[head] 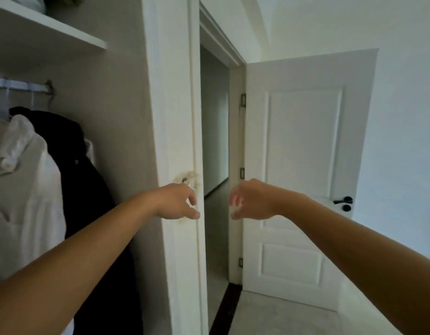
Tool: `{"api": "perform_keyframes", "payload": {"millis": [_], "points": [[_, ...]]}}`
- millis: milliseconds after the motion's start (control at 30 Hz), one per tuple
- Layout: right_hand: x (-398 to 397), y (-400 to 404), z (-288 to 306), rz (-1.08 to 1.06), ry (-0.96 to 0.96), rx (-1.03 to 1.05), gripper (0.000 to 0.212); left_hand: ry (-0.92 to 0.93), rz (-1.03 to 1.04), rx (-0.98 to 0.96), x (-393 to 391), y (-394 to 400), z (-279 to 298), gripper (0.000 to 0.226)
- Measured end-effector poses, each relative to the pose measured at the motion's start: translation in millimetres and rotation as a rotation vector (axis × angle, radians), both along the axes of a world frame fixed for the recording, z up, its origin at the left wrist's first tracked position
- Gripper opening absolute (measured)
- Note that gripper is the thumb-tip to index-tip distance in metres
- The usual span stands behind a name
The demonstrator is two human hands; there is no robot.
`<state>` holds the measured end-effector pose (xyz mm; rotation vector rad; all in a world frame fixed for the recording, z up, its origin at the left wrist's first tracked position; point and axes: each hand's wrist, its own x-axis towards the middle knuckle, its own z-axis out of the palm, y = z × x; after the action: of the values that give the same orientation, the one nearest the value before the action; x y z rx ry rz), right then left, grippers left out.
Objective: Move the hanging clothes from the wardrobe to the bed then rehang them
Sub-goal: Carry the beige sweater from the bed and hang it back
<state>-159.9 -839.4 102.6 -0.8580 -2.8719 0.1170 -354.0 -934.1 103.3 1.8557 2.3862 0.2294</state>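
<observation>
The open wardrobe point(107, 97) fills the left of the view. A white shirt point(23, 189) and a black garment point(88, 189) hang side by side from its rail point(18, 84). My left hand point(177, 201) is stretched out in front of the white door frame, right of the clothes, fingers loosely curled and holding nothing. My right hand point(250, 201) hangs level with it before the doorway, also loosely curled and holding nothing. The bed is out of view.
A shelf point(64, 32) with folded items tops the wardrobe. A white door frame point(180, 141) separates it from a dark hallway. A white door point(306, 165) with a black handle point(344, 203) stands open on the right. Light floor lies below.
</observation>
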Motion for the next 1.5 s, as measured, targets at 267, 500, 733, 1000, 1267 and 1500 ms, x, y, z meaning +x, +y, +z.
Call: {"api": "perform_keyframes", "payload": {"millis": [267,500,733,1000,1267,1500], "points": [[192,54,-31,-0.223,-0.034,-0.034,0.035,-0.040,-0.214,-0.120,178,80,-32,0.041],[362,85,-55,-0.398,-0.026,-0.093,0.036,-0.069,-0.371,-0.178,335,146,-54,0.050],[501,101,-68,-0.599,0.002,-0.113,0.034,-0.056,-0.533,-0.191,470,205,-67,0.049],[638,98,-89,-0.800,-0.034,-0.166,0.038,-0.015,-0.796,-0.228,626,254,-85,0.045],[782,99,-111,-1.008,-0.029,-0.208,0.040,-0.023,-1.045,-0.263,793,296,-106,0.046],[915,86,-127,-1.219,-0.010,-0.222,0.036,0.002,-1.266,-0.298,952,329,-118,0.046]]}}
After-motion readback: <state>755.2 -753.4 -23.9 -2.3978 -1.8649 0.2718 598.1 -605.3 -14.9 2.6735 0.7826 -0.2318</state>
